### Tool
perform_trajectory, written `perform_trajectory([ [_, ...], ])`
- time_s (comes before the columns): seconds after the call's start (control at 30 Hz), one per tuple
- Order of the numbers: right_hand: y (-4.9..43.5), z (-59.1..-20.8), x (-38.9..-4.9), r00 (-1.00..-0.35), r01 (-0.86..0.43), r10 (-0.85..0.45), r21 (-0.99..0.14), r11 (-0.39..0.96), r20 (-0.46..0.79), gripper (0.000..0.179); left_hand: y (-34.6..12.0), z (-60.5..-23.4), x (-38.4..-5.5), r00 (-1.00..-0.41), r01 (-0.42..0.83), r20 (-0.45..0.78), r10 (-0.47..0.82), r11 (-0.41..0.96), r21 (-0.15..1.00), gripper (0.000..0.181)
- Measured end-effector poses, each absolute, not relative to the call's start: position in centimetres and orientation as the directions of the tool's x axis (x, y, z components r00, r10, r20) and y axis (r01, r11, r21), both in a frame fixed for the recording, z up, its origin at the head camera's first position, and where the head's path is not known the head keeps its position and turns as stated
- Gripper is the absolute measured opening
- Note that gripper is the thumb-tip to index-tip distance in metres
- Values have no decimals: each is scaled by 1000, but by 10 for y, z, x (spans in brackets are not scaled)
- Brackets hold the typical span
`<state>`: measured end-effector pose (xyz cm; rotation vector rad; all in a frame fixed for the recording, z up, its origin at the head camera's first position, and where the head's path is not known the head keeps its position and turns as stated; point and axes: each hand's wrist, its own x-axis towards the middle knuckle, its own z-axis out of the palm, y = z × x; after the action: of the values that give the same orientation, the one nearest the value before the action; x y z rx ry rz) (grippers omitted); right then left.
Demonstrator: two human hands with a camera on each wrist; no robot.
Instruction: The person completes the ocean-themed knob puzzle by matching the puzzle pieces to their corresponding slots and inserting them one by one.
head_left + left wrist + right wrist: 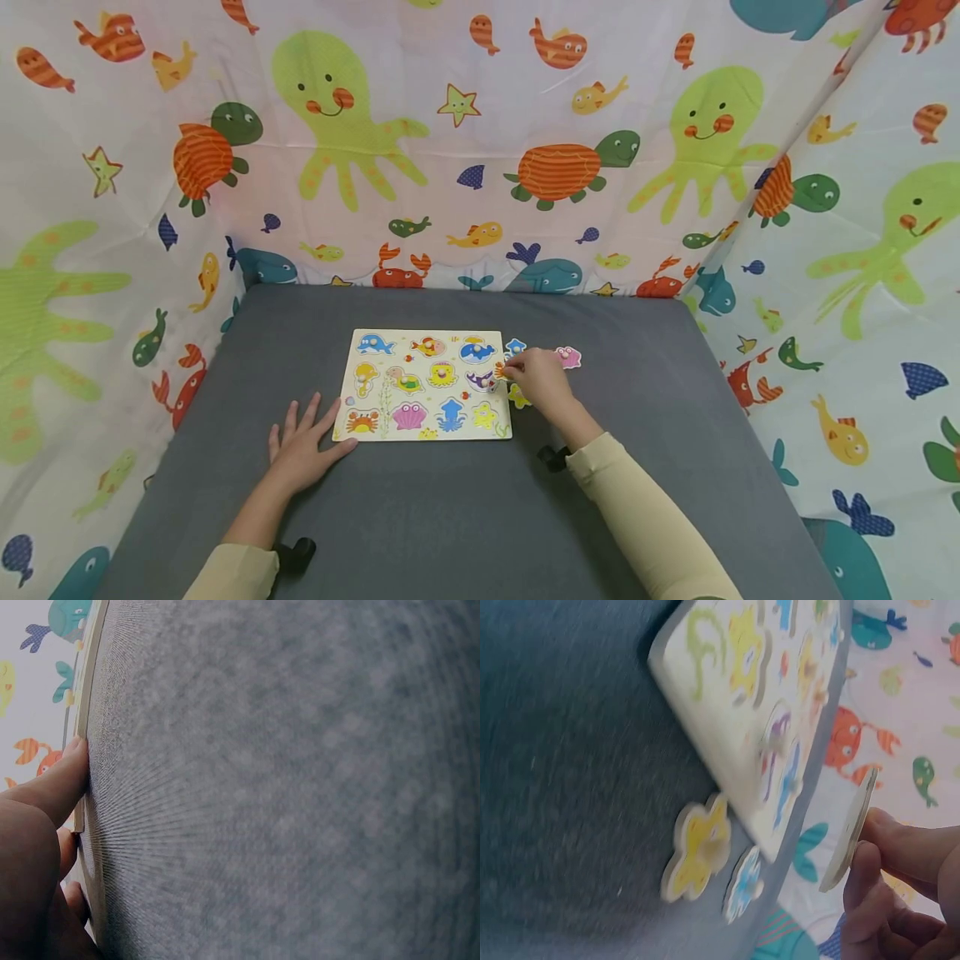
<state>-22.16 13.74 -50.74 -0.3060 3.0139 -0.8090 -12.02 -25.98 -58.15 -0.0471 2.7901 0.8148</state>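
A wooden puzzle board (pixel 472 433) with sea-animal shapes lies on the grey table. My left hand (pixel 300 450) rests with spread fingers at its lower left corner, the thumb (pixel 71 769) along the board's edge. Over the board's right edge, my right hand (pixel 542 379) pinches an orange puzzle piece (pixel 500 371) between thumb and finger. That piece appears nearly edge-on in the right wrist view, its printed face hidden there. Close by lie a yellow starfish piece (pixel 518 397) and a blue piece (pixel 515 348). A pink shell piece (pixel 569 357) sits beyond the right hand.
Grey cloth covers the table (pixel 435 525). A white curtain (pixel 420 50) printed with sea animals hangs behind it and along both sides. Dark wrist-camera mounts (pixel 296 556) show beneath both forearms.
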Motion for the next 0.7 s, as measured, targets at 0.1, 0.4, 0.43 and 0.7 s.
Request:
perform_trajectory([
  [0.1, 129, -504, -218, -979, -199, -201, -456, 867, 45, 14, -260, -581, -120, -972, -95, -231, 35, 844, 528, 92],
  [0.4, 105, -501, -209, -962, -271, -262, -388, 881, 77, 13, -260, -580, -119, -972, -95, -231, 32, 849, 520, 92],
  [0.43, 102, -501, -208, -959, -281, -271, -386, 879, 81, 13, -260, -580, -119, -972, -97, -232, 31, 849, 520, 92],
  [0.7, 78, -504, -200, -920, -391, -353, -401, 829, 168, 13, -260, -581, -119, -971, -102, -236, 29, 846, 523, 93],
])
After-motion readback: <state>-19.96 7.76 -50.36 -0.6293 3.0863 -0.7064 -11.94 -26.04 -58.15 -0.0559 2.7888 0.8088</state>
